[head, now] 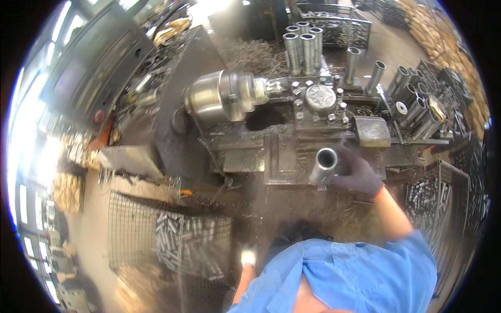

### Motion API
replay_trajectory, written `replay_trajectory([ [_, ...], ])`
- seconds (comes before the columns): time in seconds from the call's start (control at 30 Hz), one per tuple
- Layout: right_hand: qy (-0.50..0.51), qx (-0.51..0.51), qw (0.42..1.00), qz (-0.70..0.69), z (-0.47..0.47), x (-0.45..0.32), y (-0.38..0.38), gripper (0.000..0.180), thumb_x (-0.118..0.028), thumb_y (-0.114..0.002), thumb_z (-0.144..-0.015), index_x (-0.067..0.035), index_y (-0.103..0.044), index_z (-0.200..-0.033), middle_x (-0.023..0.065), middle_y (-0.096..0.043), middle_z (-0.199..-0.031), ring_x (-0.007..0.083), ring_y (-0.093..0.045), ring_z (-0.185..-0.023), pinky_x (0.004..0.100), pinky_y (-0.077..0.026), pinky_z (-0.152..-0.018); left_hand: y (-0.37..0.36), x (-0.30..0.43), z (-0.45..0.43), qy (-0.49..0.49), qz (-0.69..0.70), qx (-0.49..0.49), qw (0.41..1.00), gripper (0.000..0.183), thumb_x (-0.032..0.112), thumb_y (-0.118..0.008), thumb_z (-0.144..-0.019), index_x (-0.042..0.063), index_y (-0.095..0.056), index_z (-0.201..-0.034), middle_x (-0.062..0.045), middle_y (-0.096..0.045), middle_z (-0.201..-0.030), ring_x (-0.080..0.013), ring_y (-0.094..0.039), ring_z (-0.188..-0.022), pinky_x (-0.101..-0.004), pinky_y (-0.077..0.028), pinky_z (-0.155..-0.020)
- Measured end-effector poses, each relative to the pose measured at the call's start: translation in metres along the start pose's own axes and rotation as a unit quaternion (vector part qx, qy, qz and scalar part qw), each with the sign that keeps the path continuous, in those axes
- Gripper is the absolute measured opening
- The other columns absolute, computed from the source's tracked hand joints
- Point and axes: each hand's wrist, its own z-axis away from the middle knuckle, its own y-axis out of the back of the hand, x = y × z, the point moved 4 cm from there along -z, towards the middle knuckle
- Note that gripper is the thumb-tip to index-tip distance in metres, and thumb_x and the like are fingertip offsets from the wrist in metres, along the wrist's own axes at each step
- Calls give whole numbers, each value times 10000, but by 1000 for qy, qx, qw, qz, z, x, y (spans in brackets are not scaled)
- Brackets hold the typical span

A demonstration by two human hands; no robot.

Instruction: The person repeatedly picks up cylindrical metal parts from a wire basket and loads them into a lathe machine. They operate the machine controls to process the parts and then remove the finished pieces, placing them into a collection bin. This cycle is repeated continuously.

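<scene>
My right hand (358, 172), in a dark glove with an orange cuff, is over the front of a metalworking lathe. It is right beside an upright metal tube (324, 166), whose open end faces up at me. Blur hides whether the fingers grip the tube or only rest behind it. My left hand (248, 257), in a white glove, hangs low by my side, away from the machine; its fingers are washed out. Beyond the tube is the lathe's tool post (321, 98), ringed with bolts. The chuck (213, 96) lies to its left, looking blurred.
Several finished-looking tubes (307, 51) stand behind the tool post, and more tubes (419, 101) crowd the right end. A wire-mesh basket (133, 231) with short metal pieces sits at lower left. Another basket (454, 172) of metal parts is at right. Shavings (250, 56) pile behind the chuck.
</scene>
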Motion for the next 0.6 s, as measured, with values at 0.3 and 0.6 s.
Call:
replay_trajectory([
  [0.3,68,-200,976,51,-19,-62,-127,687,-418,-971,-790,-109,-755,-1364,134,-813,-1281,276,-757,-1218,418,-590,-1071,-203,-25,238,376,269,-32,886,525,460,-480,-1119,108,-772,-1377,-176,-760,-1412,-385,-703,-1315,-483,-539,-1108],
  [0.6,336,-582,725,151,221,-177,-413,369,-387,-930,-866,-138,-793,-1100,58,-827,-1052,215,-775,-991,417,-611,-905,-302,153,437,587,419,27,692,590,533,-445,-1138,122,-729,-1453,-195,-670,-1547,-351,-643,-1411,-502,-512,-1151],
])
